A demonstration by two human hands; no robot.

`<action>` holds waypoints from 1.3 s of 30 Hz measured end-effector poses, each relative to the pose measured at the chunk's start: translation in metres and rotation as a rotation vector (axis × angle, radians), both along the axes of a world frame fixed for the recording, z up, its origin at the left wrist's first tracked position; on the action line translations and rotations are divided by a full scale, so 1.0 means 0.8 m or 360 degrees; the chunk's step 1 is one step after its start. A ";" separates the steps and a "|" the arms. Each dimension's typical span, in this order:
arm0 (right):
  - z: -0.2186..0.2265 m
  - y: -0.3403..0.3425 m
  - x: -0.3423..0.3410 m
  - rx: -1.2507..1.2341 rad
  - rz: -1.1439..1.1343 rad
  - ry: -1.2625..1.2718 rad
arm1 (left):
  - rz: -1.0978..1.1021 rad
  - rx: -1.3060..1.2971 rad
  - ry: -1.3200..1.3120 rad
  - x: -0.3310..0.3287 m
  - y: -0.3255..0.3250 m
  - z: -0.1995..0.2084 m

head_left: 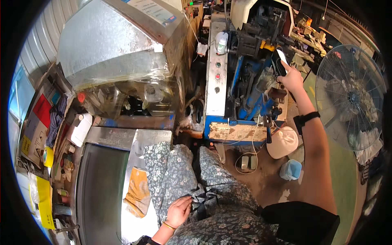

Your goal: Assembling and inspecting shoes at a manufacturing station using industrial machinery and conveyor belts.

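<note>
Reaching toward a blue machine point(250, 102), a person's right hand point(292, 78) grasps a black-and-white object point(282, 58) beside the dark upper parts; the left hand point(178, 212) rests on floral cloth point(176, 171), its grip impossible to tell. Nearby, 1 white bottle point(221, 44) wears a greenish label and 1 yellow sheet point(45, 204) carries dark print too small to read.

Black shoe point(279, 66) with a white strip — tilted, held in the right hand point(292, 80) — by the machine's point(256, 98) right edge.
</note>
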State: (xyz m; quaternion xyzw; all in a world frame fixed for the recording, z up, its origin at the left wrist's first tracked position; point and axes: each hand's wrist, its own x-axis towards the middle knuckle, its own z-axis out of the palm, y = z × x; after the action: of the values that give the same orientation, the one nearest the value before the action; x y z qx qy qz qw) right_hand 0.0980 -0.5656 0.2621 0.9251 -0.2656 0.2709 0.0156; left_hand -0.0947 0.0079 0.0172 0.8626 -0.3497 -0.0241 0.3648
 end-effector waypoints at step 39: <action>0.035 -0.045 0.072 0.0463 0.0054 0.0498 | 0.0300 -0.0047 -0.0122 0.023 -0.038 -0.007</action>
State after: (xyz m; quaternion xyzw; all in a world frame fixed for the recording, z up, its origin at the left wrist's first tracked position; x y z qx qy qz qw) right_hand 0.1556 -0.6017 0.2904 0.9527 -0.2807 0.0830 -0.0817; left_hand -0.0764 -0.0227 0.0114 0.8865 -0.2809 0.0487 0.3644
